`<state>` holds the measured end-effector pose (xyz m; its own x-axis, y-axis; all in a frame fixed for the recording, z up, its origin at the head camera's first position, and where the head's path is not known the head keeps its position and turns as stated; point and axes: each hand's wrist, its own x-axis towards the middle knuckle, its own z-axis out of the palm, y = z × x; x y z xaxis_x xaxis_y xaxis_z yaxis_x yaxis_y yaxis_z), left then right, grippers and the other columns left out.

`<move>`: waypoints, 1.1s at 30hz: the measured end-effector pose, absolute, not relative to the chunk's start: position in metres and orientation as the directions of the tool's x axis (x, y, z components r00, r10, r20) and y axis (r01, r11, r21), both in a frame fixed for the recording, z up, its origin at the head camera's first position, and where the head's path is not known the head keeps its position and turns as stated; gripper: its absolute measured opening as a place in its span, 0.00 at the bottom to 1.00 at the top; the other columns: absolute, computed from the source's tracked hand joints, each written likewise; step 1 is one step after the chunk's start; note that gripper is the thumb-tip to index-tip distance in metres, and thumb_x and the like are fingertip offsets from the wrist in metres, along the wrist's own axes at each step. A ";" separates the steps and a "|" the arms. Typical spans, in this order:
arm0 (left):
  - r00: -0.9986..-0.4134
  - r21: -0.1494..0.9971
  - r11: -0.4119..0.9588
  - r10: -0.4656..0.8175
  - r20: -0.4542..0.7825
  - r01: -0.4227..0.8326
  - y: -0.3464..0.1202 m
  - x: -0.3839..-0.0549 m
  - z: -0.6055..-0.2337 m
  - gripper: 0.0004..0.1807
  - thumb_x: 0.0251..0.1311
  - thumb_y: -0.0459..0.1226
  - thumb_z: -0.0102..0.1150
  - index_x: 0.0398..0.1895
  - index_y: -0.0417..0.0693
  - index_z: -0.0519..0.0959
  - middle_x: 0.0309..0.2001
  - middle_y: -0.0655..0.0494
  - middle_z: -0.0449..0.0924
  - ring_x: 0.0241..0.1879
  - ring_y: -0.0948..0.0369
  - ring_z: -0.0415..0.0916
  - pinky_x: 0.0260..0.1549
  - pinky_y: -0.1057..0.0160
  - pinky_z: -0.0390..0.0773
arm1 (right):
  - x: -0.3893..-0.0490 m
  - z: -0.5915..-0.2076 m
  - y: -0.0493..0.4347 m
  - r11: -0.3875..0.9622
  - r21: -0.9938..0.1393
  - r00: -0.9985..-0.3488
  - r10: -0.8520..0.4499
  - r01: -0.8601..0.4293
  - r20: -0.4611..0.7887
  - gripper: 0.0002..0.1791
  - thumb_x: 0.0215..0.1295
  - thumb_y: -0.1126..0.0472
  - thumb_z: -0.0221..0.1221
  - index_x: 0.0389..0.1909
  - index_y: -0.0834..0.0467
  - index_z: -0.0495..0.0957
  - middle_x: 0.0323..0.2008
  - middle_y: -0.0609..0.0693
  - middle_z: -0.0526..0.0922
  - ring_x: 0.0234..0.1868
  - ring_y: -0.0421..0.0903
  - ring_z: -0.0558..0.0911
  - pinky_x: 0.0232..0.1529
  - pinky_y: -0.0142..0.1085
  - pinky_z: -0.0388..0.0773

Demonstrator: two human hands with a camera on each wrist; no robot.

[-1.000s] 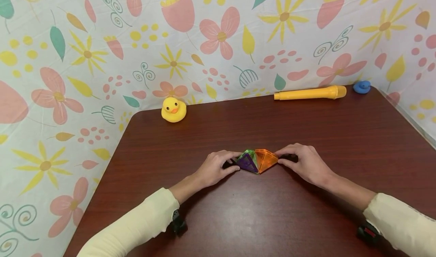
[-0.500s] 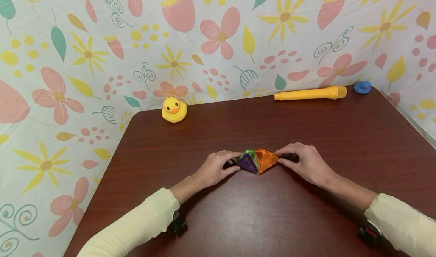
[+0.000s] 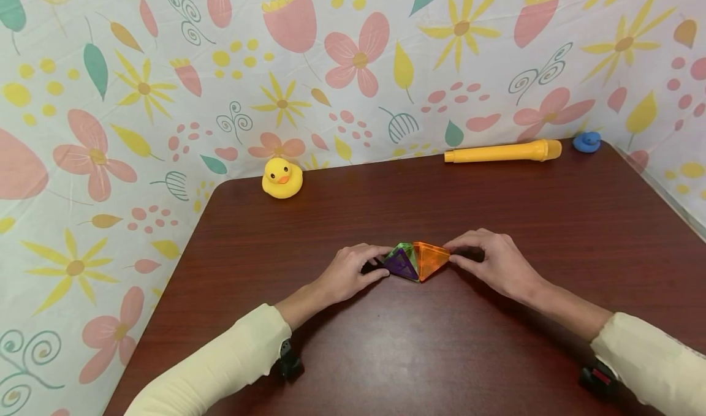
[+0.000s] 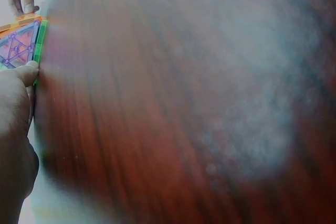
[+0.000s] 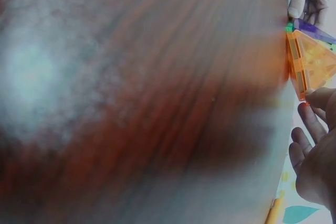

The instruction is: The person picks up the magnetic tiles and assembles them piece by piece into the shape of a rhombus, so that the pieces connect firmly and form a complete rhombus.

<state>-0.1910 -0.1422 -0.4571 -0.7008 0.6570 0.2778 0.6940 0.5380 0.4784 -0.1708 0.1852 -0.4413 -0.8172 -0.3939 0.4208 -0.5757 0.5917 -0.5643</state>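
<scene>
Translucent triangular magnetic tiles meet in a small raised shape at the middle of the table. Its left half has a purple tile point(image 3: 401, 265) in front and a green tile point(image 3: 407, 248) behind. Orange tiles point(image 3: 432, 261) make up the right half, leaning against the green and purple side; the right wrist view shows the orange tiles point(image 5: 311, 59) edge to edge. My left hand point(image 3: 349, 272) pinches the purple and green side at its left corner, thumb in front, forefinger behind. From the other side, my right hand point(image 3: 499, 266) pinches the outer corner of the orange tiles between thumb and forefinger.
A yellow rubber duck point(image 3: 282, 178) sits at the back left of the dark wooden table point(image 3: 375, 355). Along the back right edge lie a yellow toy microphone point(image 3: 502, 152) and a small blue duck point(image 3: 587, 141). A flower-patterned cloth point(image 3: 353, 109) hangs behind the table.
The orange tiles have tipped slightly, so their upper face now shows as one narrower triangle. My right hand has shifted a little up and left with them. My left hand stays put.
</scene>
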 end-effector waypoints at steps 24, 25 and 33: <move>-0.705 0.481 0.543 0.657 0.267 0.688 -0.142 -0.192 -0.457 0.24 0.69 0.39 0.72 0.66 0.47 0.82 0.54 0.54 0.88 0.45 0.62 0.85 0.47 0.67 0.83 | -0.171 -0.434 0.180 0.587 -0.539 -0.795 -0.390 -0.604 0.466 0.16 0.58 0.69 0.78 0.45 0.50 0.92 0.42 0.40 0.90 0.46 0.42 0.86 0.46 0.40 0.85; -0.705 0.480 0.543 0.657 0.268 0.689 -0.142 -0.192 -0.457 0.24 0.69 0.39 0.72 0.66 0.46 0.82 0.54 0.54 0.88 0.45 0.62 0.85 0.47 0.67 0.83 | -0.171 -0.434 0.180 0.588 -0.539 -0.795 -0.389 -0.603 0.465 0.16 0.58 0.69 0.78 0.45 0.51 0.92 0.42 0.40 0.90 0.46 0.42 0.86 0.46 0.40 0.85; -0.700 0.472 0.543 0.660 0.272 0.695 -0.142 -0.191 -0.456 0.24 0.68 0.39 0.73 0.66 0.47 0.82 0.53 0.54 0.88 0.45 0.62 0.85 0.46 0.67 0.83 | -0.171 -0.431 0.178 0.589 -0.548 -0.803 -0.392 -0.594 0.450 0.16 0.59 0.70 0.77 0.45 0.51 0.91 0.42 0.39 0.89 0.46 0.41 0.85 0.45 0.45 0.85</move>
<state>-0.1913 -0.1418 -0.4562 -0.7002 0.6600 0.2723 0.6950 0.5427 0.4717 -0.1713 0.1776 -0.4313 -0.8026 -0.3921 0.4496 -0.5944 0.5889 -0.5475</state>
